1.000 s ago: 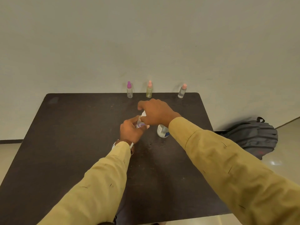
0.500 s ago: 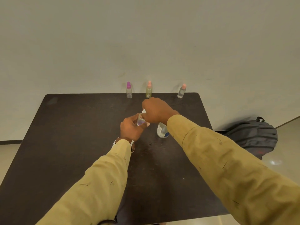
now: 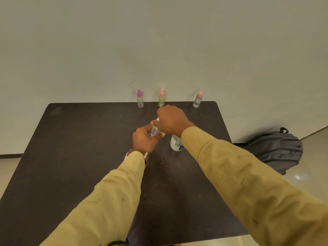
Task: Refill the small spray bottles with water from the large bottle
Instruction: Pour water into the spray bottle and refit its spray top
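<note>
My one head-worn view looks forward and down over the counter (image 3: 74,157), close, toward the wall (image 3: 159,41)

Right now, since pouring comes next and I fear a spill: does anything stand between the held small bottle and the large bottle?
Nothing visible does. The small spray bottle, gripped by the left hand with the right hand on its top, is just left of the large bottle; only bare table lies between.
</note>
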